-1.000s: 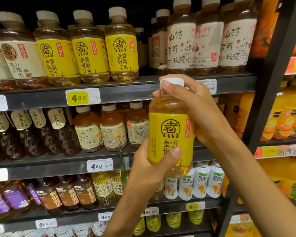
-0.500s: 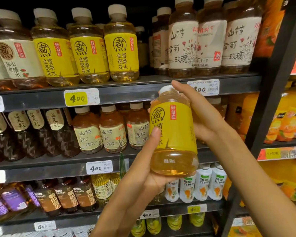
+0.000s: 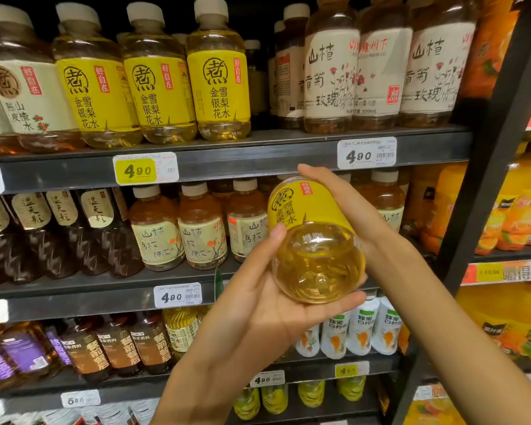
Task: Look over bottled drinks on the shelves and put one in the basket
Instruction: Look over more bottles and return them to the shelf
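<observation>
A yellow-labelled bottle (image 3: 313, 240) of pale golden drink is tipped away from me, its clear base facing the camera. My left hand (image 3: 264, 299) cups it from below, thumb up along its left side and fingers curled under the base. My right hand (image 3: 350, 210) holds its upper part from the right and behind; the cap is hidden. Both hands keep it in front of the middle shelf. No basket is in view.
Dark metal shelves (image 3: 227, 161) carry rows of bottles: three matching yellow-labelled bottles (image 3: 218, 84) and white-labelled ones (image 3: 331, 72) on top, amber tea bottles (image 3: 201, 228) in the middle, small white bottles (image 3: 362, 329) below. A dark upright post (image 3: 472, 234) stands right, orange juice (image 3: 521, 216) beyond it.
The bottle went from upright to tilted with its top away from me, and now its base faces the camera. My left hand slid under the base; my right hand moved from the cap down the side.
</observation>
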The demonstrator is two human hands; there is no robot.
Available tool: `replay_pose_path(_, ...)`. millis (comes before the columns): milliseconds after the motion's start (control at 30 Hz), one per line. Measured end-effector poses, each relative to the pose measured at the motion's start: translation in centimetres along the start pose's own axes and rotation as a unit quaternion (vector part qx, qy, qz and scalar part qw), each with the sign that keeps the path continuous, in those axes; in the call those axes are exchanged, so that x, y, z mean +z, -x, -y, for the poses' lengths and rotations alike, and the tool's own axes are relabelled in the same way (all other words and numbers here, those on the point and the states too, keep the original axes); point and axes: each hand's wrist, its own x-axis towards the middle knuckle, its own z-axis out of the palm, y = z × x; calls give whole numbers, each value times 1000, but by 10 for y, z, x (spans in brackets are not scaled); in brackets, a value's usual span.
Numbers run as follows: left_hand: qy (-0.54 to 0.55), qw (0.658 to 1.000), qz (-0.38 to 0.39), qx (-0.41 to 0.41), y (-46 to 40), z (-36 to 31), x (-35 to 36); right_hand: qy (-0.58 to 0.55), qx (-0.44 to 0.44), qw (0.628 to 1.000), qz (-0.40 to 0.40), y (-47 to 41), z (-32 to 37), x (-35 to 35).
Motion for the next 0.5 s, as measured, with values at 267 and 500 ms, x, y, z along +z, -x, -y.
replay_pose_path(267,-289,943,-154,55,9,12,-22,95,-29,995,13,12,5,-4)
replay_pose_path(500,-451,849,-218,168,-5,17,-25,161,-163,973,-34,16,6,9)
